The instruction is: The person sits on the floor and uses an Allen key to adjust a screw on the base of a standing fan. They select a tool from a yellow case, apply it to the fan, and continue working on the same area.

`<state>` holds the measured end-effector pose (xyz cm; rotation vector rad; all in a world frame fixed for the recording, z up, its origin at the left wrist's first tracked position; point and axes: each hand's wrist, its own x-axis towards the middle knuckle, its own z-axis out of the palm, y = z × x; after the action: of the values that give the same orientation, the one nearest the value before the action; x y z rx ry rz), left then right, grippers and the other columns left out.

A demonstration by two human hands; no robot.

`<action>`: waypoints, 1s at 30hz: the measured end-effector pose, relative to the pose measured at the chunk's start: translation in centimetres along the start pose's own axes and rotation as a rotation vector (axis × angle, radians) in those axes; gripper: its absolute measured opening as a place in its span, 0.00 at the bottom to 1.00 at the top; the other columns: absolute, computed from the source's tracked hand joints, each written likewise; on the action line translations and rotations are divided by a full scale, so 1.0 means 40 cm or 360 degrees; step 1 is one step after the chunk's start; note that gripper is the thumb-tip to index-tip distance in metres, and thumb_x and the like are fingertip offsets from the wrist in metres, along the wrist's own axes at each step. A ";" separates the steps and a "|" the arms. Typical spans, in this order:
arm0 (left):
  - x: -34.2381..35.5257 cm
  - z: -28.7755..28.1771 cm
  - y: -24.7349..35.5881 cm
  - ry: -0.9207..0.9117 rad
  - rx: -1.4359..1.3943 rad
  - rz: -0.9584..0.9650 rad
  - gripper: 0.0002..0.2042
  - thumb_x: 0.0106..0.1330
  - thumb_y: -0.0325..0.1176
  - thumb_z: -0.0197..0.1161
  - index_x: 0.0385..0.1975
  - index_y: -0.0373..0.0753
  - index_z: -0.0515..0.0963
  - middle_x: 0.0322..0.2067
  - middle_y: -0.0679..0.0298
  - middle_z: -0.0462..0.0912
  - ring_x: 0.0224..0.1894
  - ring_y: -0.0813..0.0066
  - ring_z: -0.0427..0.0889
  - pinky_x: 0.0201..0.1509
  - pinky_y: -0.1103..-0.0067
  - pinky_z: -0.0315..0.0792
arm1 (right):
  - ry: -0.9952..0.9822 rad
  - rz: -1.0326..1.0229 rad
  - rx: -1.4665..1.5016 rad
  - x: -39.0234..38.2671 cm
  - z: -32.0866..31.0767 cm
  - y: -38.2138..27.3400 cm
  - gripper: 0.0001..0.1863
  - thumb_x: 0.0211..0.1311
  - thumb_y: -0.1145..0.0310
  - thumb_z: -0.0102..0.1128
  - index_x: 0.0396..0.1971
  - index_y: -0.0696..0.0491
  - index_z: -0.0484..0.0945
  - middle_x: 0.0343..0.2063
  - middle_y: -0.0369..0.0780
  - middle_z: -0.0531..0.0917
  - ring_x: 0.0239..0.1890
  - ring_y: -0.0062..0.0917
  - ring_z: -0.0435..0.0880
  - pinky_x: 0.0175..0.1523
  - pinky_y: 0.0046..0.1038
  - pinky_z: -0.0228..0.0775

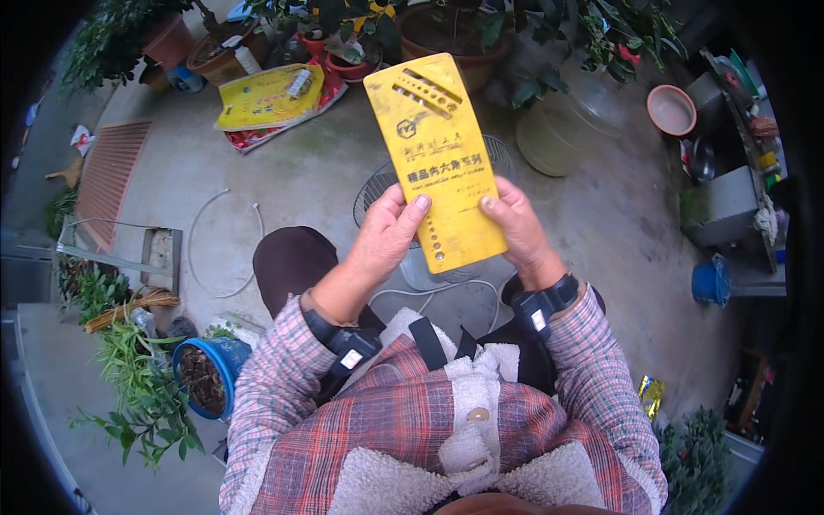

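Observation:
A flat yellow case (436,129) with printed lettering and small slots and holes is held up in front of me. My left hand (390,227) grips its left edge, thumb across the front. My right hand (515,225) grips the right edge the same way, fingers curled behind it. Behind the case and partly hidden by it is a round wire grille (374,188) on a grey stand, with a pale cable running on the concrete floor near it. Dark devices are strapped on both wrists.
Potted plants (463,47) line the far side, beside a yellow sack (262,101) and a translucent basin (549,142). At left are a blue planter (206,382), a terracotta-coloured grate (112,180) and a loose hose (223,292). At right stand a cluttered concrete ledge (721,206) and blue bucket (711,279).

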<state>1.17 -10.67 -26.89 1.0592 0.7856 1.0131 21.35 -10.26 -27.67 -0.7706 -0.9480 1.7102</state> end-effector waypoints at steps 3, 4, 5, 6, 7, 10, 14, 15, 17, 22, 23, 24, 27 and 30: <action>0.020 0.029 -0.036 0.0117 -0.0106 0.0121 0.16 0.69 0.34 0.51 0.52 0.31 0.67 0.47 0.61 0.76 0.47 0.77 0.76 0.52 0.80 0.70 | -0.0057 0.0012 0.0021 -0.003 -0.025 0.007 0.21 0.60 0.63 0.58 0.49 0.60 0.70 0.44 0.40 0.79 0.46 0.22 0.78 0.53 0.25 0.70; 0.020 0.034 -0.048 0.0130 -0.0156 0.0133 0.16 0.69 0.34 0.51 0.52 0.31 0.67 0.47 0.61 0.76 0.47 0.77 0.76 0.53 0.80 0.69 | -0.0108 0.0024 0.0019 -0.007 -0.042 0.005 0.23 0.60 0.62 0.59 0.51 0.60 0.69 0.46 0.40 0.78 0.48 0.22 0.77 0.55 0.26 0.68; 0.017 0.036 -0.059 0.0105 -0.0222 0.0155 0.16 0.69 0.33 0.50 0.52 0.32 0.66 0.48 0.61 0.76 0.49 0.76 0.75 0.55 0.79 0.68 | -0.0209 0.0075 -0.0015 -0.007 -0.054 0.002 0.25 0.60 0.60 0.59 0.53 0.60 0.67 0.49 0.41 0.76 0.50 0.23 0.75 0.57 0.26 0.66; 0.011 0.035 -0.066 0.0114 -0.0248 0.0131 0.16 0.69 0.33 0.50 0.53 0.32 0.66 0.49 0.60 0.75 0.50 0.75 0.74 0.55 0.78 0.68 | -0.0252 0.0094 -0.0030 -0.009 -0.067 -0.005 0.27 0.60 0.59 0.59 0.55 0.60 0.66 0.51 0.41 0.75 0.53 0.23 0.73 0.59 0.27 0.64; 0.004 0.031 -0.071 0.0120 -0.0286 0.0122 0.16 0.69 0.33 0.50 0.53 0.32 0.66 0.49 0.60 0.75 0.50 0.75 0.74 0.56 0.78 0.67 | -0.0349 0.0122 0.0039 -0.009 -0.069 -0.004 0.30 0.60 0.56 0.58 0.57 0.59 0.63 0.53 0.42 0.72 0.55 0.24 0.71 0.60 0.27 0.62; -0.018 0.014 -0.080 -0.0024 -0.0531 0.0050 0.18 0.69 0.35 0.51 0.55 0.32 0.64 0.52 0.59 0.73 0.53 0.71 0.73 0.58 0.76 0.66 | -0.0486 0.0163 0.0327 0.000 -0.047 0.005 0.38 0.60 0.49 0.56 0.62 0.57 0.55 0.58 0.43 0.67 0.61 0.27 0.65 0.64 0.29 0.56; -0.033 -0.004 -0.103 -0.0199 -0.0863 -0.0141 0.20 0.69 0.38 0.51 0.56 0.32 0.63 0.53 0.58 0.73 0.54 0.70 0.73 0.59 0.75 0.67 | -0.0719 0.0298 0.0516 0.028 -0.010 0.035 0.48 0.55 0.39 0.55 0.66 0.53 0.48 0.59 0.44 0.63 0.63 0.30 0.62 0.66 0.32 0.53; -0.032 -0.007 -0.111 -0.0219 -0.0923 -0.0204 0.21 0.69 0.39 0.51 0.56 0.32 0.63 0.53 0.58 0.73 0.54 0.70 0.73 0.59 0.75 0.67 | -0.0749 0.0278 0.0527 0.036 -0.004 0.045 0.49 0.53 0.38 0.56 0.66 0.53 0.47 0.59 0.44 0.63 0.63 0.31 0.62 0.66 0.33 0.52; -0.026 -0.011 -0.126 -0.0222 -0.0946 -0.0279 0.21 0.69 0.39 0.50 0.56 0.32 0.62 0.53 0.58 0.73 0.54 0.70 0.73 0.59 0.75 0.67 | -0.0580 0.0223 0.0566 0.047 -0.004 0.065 0.52 0.44 0.37 0.64 0.62 0.56 0.56 0.56 0.48 0.69 0.58 0.35 0.71 0.59 0.32 0.67; -0.012 -0.020 -0.137 -0.0114 -0.0646 -0.0387 0.23 0.70 0.42 0.48 0.57 0.31 0.61 0.52 0.59 0.72 0.53 0.72 0.74 0.57 0.75 0.68 | -0.0491 0.0141 0.0414 0.056 -0.023 0.104 0.55 0.44 0.41 0.66 0.65 0.54 0.47 0.58 0.45 0.63 0.62 0.33 0.61 0.66 0.35 0.52; -0.013 -0.020 -0.135 -0.0051 -0.0512 -0.0405 0.24 0.69 0.43 0.50 0.58 0.31 0.60 0.53 0.58 0.71 0.54 0.73 0.73 0.58 0.76 0.67 | -0.0496 0.0105 0.0348 0.057 -0.025 0.109 0.56 0.45 0.42 0.67 0.66 0.53 0.44 0.59 0.44 0.60 0.64 0.33 0.57 0.68 0.35 0.47; -0.015 -0.018 -0.132 -0.0001 -0.0396 -0.0396 0.26 0.69 0.44 0.51 0.58 0.31 0.59 0.53 0.58 0.71 0.54 0.73 0.72 0.58 0.76 0.66 | -0.0475 0.0108 0.0345 0.056 -0.025 0.114 0.56 0.44 0.44 0.67 0.66 0.53 0.44 0.59 0.45 0.59 0.64 0.33 0.56 0.68 0.36 0.46; -0.024 0.000 -0.124 0.0028 -0.0004 -0.0268 0.37 0.63 0.50 0.58 0.62 0.31 0.51 0.56 0.54 0.65 0.58 0.70 0.66 0.61 0.77 0.62 | -0.0450 0.0092 0.0320 0.060 -0.018 0.118 0.57 0.43 0.46 0.68 0.66 0.54 0.43 0.60 0.46 0.58 0.66 0.35 0.54 0.68 0.36 0.44; -0.025 0.016 -0.108 0.0133 0.0140 -0.0150 0.49 0.54 0.54 0.66 0.64 0.30 0.44 0.60 0.51 0.58 0.61 0.64 0.61 0.63 0.74 0.58 | -0.0412 0.0056 0.0282 0.060 -0.005 0.111 0.57 0.43 0.49 0.69 0.66 0.54 0.42 0.61 0.47 0.57 0.66 0.37 0.54 0.69 0.37 0.44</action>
<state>2.57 -12.47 -30.75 1.0502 0.9470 0.9541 18.79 -8.79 -31.78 -0.4596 -0.9440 1.9275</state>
